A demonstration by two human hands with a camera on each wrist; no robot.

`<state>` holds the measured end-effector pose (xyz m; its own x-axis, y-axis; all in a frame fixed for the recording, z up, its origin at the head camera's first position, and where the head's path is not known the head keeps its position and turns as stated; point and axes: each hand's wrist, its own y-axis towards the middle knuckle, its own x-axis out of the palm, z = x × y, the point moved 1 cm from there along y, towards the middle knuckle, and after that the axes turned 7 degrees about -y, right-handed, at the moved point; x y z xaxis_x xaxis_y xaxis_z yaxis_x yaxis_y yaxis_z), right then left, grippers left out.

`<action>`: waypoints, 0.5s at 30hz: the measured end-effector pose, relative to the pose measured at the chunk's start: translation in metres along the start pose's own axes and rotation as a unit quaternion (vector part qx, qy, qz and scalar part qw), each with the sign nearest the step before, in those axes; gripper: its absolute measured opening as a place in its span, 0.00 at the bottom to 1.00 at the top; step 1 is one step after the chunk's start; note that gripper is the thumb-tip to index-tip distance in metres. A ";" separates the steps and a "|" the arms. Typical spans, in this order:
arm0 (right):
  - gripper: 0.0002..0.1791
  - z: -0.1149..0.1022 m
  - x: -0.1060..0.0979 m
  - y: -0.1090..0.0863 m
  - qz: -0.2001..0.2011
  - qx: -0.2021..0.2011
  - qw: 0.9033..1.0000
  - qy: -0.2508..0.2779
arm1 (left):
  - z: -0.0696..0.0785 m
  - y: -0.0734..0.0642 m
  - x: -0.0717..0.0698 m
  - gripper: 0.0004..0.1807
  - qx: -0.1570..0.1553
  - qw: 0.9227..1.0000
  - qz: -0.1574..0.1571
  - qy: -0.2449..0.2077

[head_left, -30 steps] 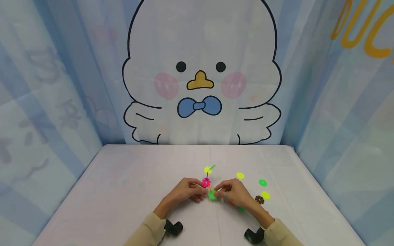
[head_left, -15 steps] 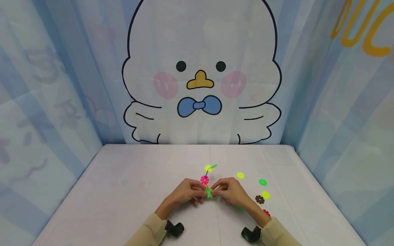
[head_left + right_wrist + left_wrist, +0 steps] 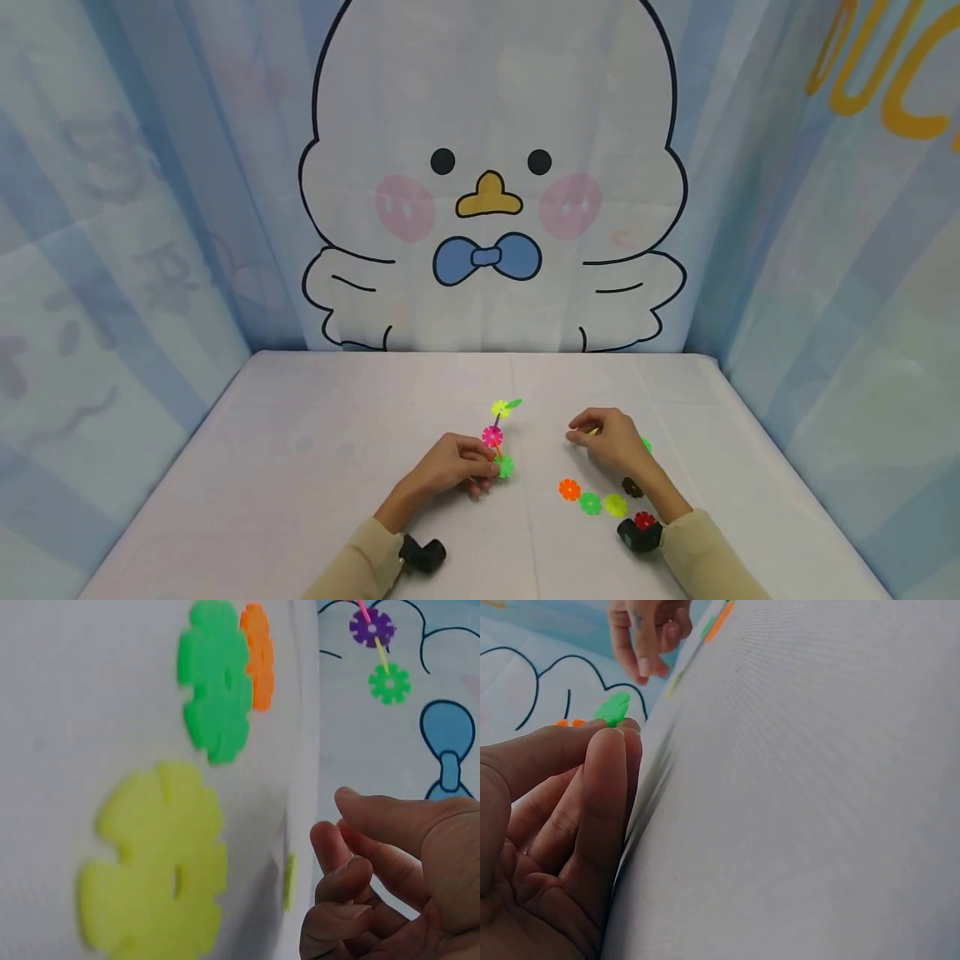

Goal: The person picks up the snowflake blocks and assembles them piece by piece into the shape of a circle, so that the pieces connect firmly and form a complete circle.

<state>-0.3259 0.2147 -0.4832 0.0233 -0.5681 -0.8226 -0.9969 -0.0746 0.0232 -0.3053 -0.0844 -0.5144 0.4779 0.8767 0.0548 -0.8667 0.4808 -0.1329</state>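
My left hand (image 3: pixel 453 465) pinches the lowest green notched disc (image 3: pixel 506 466) of a chain of flower-shaped discs. Above it, the chain runs through an edge-on orange disc, a pink disc (image 3: pixel 492 436), an edge-on purple one and a yellow disc (image 3: pixel 501 408), ending in a green disc (image 3: pixel 514 403) on top. In the left wrist view, the green disc (image 3: pixel 613 709) shows just past thumb and fingertips. Over to the right, my right hand (image 3: pixel 611 437) reaches over a loose yellow disc (image 3: pixel 290 881), thumb and index finger parted above the table with nothing between them.
Loose orange (image 3: pixel 570 489), green (image 3: pixel 590 503) and yellow (image 3: pixel 617 505) discs lie in a row in front of the right hand. A brown disc (image 3: pixel 632 487) and a red disc (image 3: pixel 644 521) are partly covered by that arm and its wrist camera. Another green disc (image 3: pixel 647 445) peeks out behind the hand.
My right hand has left the green disc and moved right and away from me to the loose yellow disc, uncovering the row of discs. The left hand keeps its pinch; the chain shifted slightly left.
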 end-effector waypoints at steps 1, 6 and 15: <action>0.07 0.004 -0.003 0.002 0.006 0.003 1.000 -0.008 | 0.000 0.000 0.000 0.09 -0.001 1.000 0.001 0.001; 0.11 0.017 -0.011 0.010 0.021 0.028 0.999 -0.036 | 0.000 -0.001 -0.002 0.10 -0.005 1.000 0.005 0.001; 0.19 0.023 -0.011 0.017 0.007 0.057 0.997 -0.058 | -0.002 0.000 -0.002 0.09 -0.014 1.000 0.010 -0.005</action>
<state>-0.3453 0.2383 -0.4870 0.0065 -0.4695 -0.8829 -0.9992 0.0312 -0.0240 -0.3063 -0.0860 -0.5170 0.4593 0.8861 0.0618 -0.8714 0.4630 -0.1619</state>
